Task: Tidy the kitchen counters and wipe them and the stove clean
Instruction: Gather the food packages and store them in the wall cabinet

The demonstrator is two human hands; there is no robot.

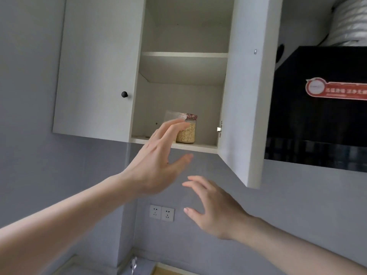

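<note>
Glass jar (186, 129) of pale grain, patterned lid, upright on bottom shelf of open wall cabinet (179, 145). A clear item beside it, blurred, not identifiable. Left hand (156, 165) raised in front of jar, fingers spread, empty; fingertips overlap jar's left side, contact cannot be told. Right hand (214, 207) below and right of left hand, fingers splayed, holding nothing. Door (248, 92) open to right of both hands; black hood (317, 116) beyond it.
</note>
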